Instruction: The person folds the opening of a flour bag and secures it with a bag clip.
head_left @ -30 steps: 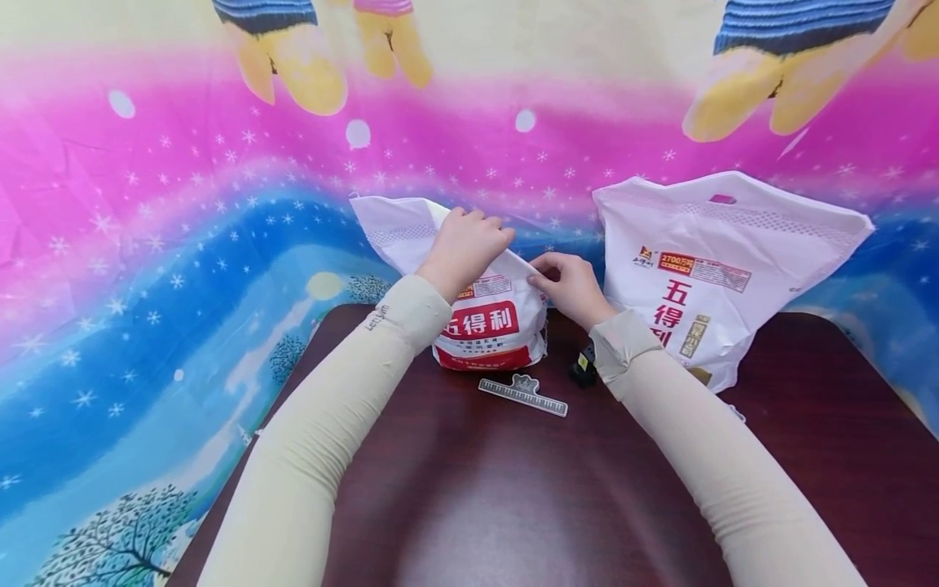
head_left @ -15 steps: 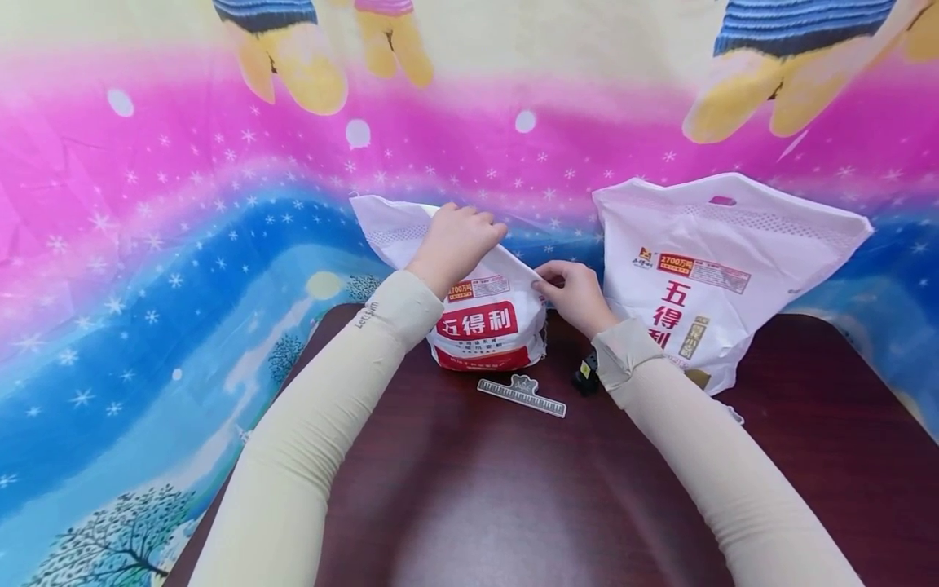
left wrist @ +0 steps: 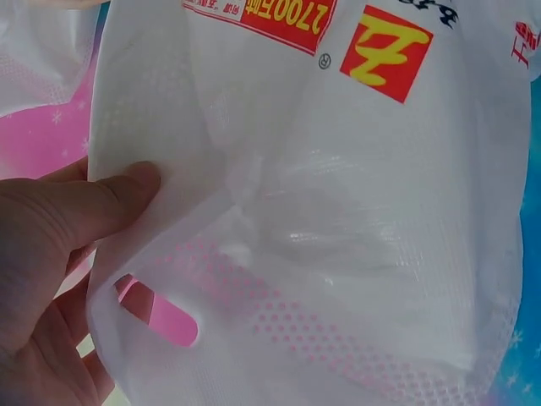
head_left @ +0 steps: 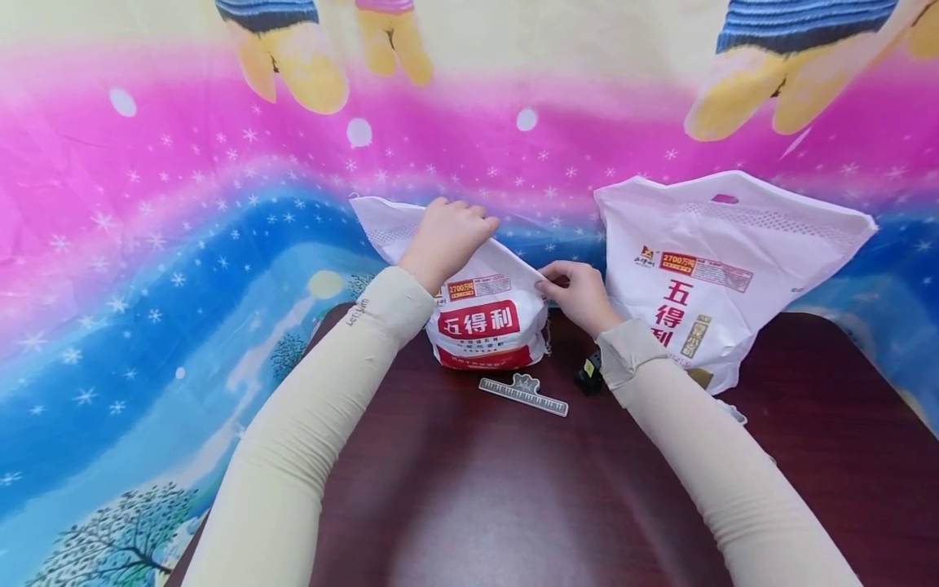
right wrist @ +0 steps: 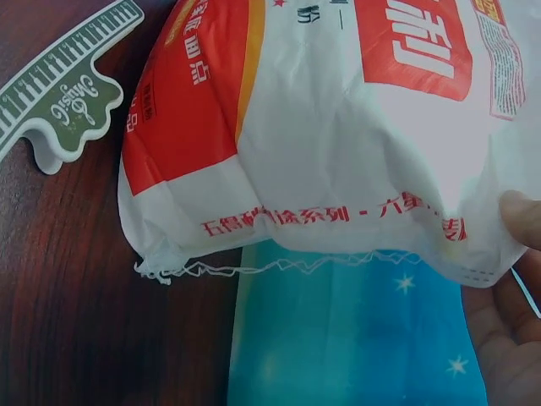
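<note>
A white woven flour bag (head_left: 480,320) with red print stands on the table, its top slanting down from left to right. My left hand (head_left: 449,240) grips the upper edge of this bag; in the left wrist view the thumb (left wrist: 127,196) lies on the near face, with fingers behind, beside the cut-out handle hole. At the right edge of the bag my right hand (head_left: 579,292) pinches the fabric between thumb and fingers. In the right wrist view, loose stitching thread (right wrist: 296,262) runs along that side. A keyboard-patterned clip (head_left: 524,395) marked "Music" lies in front of the bag.
A second, larger white flour bag (head_left: 678,277) stands upright to the right, close behind my right wrist. A small black object (head_left: 588,373) shows beside that wrist. Part of a pale item (head_left: 734,413) peeks out past my right sleeve. A printed cloth (head_left: 242,187) hangs behind the dark table (head_left: 499,505).
My left hand has shifted slightly left along the bag's top, baring more of the printed front. My right hand has edged a little right and down, still pinching the bag's edge.
</note>
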`<act>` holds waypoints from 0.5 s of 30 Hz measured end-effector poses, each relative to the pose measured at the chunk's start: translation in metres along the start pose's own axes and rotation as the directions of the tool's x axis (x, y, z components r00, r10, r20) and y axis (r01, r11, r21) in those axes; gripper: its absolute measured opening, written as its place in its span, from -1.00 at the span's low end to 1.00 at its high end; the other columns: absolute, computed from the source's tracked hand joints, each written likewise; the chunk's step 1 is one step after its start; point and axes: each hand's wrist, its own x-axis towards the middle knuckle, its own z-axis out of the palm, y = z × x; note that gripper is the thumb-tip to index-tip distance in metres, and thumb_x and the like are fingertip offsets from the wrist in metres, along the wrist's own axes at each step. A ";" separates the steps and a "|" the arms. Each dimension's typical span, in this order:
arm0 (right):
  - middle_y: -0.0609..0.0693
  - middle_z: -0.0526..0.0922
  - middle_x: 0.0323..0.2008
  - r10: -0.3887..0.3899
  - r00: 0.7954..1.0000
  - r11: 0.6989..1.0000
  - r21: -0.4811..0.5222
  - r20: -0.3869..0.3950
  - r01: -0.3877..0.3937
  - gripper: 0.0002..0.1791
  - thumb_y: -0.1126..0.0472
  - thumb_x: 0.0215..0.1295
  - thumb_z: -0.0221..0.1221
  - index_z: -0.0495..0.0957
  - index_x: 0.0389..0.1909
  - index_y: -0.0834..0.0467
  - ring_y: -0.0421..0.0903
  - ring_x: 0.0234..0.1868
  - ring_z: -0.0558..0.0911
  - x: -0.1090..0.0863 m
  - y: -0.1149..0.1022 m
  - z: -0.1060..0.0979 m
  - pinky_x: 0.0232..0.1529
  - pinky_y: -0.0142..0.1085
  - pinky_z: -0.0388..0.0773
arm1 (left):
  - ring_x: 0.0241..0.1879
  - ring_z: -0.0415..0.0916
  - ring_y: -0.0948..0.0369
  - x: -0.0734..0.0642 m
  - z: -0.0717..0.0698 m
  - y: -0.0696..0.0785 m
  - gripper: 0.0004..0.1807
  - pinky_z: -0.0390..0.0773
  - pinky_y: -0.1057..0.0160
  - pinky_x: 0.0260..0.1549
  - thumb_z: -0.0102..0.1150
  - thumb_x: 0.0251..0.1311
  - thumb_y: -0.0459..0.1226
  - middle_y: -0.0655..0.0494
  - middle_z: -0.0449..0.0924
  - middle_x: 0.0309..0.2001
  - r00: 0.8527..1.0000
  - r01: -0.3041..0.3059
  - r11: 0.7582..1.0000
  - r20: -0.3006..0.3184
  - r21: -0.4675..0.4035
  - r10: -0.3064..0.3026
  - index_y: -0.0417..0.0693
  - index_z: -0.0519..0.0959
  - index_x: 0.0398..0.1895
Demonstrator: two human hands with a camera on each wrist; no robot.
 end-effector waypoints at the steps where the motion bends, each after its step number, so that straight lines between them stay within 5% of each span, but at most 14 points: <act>1: 0.13 0.73 -0.11 -0.003 1.000 1.000 0.000 0.001 0.003 -0.83 0.23 0.41 0.27 0.72 -0.08 0.18 0.03 -0.09 0.67 0.000 0.001 0.000 -0.08 -0.04 0.67 | 0.17 0.56 0.05 0.000 -0.001 -0.001 -0.60 0.50 0.03 0.15 0.25 0.38 -0.30 0.06 0.63 0.17 1.000 0.002 1.000 -0.001 -0.003 -0.002 0.13 0.56 0.25; 15: 0.17 0.72 -0.07 0.021 0.999 1.000 -0.009 0.033 -0.021 -0.80 0.23 0.43 0.25 0.70 -0.04 0.22 0.08 -0.03 0.64 -0.002 0.005 -0.005 0.01 -0.01 0.62 | 0.14 0.56 0.06 -0.007 -0.016 -0.005 -0.58 0.51 0.03 0.14 0.35 0.28 -0.30 0.04 0.63 0.14 1.000 0.020 1.000 0.018 -0.024 -0.020 0.08 0.55 0.19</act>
